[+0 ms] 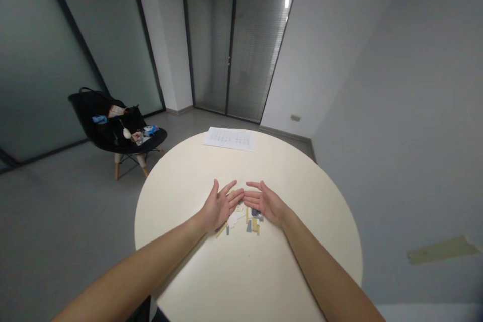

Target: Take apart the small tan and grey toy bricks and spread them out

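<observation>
My left hand [219, 207] and my right hand [264, 201] are over the middle of the round table, palms turned up and inward. Their fingertips meet or nearly meet; which, I cannot tell. The fingers of both are stretched out and hold nothing. Beneath and between them lies a loose cluster of small flat pieces: a tan piece [254, 225], a grey piece [249, 226], white pieces [234, 218] and several others. A dark grey piece [255, 212] is beside my right fingers. The hands hide part of the cluster.
Printed paper sheets [229, 139] lie at the far edge of the cream round table [181, 176]. Back left stands a black chair [88, 118] with a bag and small items on it. Walls and glass doors [230, 35] are beyond.
</observation>
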Demonstrator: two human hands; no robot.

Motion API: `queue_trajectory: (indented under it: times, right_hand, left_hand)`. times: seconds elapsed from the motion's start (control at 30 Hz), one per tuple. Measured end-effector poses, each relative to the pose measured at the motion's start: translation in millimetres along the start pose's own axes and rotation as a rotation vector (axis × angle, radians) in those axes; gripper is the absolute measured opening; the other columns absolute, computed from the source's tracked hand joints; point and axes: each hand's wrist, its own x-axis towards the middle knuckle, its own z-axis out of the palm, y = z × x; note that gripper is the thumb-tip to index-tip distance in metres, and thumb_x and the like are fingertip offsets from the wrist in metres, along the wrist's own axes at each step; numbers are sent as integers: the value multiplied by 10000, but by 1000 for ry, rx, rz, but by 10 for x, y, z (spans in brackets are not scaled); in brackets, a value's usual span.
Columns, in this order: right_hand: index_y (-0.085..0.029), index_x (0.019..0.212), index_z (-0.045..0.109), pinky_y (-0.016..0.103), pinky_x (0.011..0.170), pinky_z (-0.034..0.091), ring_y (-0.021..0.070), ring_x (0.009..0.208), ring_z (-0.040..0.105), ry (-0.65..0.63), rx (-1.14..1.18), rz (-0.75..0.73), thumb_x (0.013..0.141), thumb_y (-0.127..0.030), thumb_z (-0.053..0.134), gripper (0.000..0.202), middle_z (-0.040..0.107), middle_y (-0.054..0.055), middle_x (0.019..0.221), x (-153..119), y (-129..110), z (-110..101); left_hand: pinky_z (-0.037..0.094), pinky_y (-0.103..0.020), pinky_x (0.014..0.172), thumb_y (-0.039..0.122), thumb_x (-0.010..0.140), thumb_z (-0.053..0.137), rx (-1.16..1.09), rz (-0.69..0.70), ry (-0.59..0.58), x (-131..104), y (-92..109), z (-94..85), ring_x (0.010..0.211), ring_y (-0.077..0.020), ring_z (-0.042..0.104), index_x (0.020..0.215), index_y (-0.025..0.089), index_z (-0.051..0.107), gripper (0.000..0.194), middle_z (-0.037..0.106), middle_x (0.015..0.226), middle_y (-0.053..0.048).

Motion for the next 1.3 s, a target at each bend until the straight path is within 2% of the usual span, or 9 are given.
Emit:
queue_trajectory:
  times: [0.33,0.93,1.3]
  right_hand:
    - [-161,1180,520,428,1055,365,208,1010,665,38,-3,-4,947,-486,403,417,695,162,1073,-109,26,41]
    - [-157,1139,547,438,1073,345,217,1041,650,39,12,-39,917,-464,486,383,680,174,1099,-240,100,63]
    - [-186,1075,582,431,1073,350,200,1039,651,61,20,-71,898,-425,540,301,707,123,1037,-323,128,115]
  left_hand:
    - [121,-376,1139,731,866,255,15,-24,-36,-43,-46,-24,1358,-240,377,1488,203,232,817,416,1448,-194]
    - [119,-363,1127,743,858,246,1,-65,-46,-137,-54,37,1358,-246,374,1481,211,272,820,413,1452,-183]
    - [90,-362,1141,731,869,232,-17,-53,-71,-182,-111,31,1373,-238,349,1478,190,282,816,406,1458,-184]
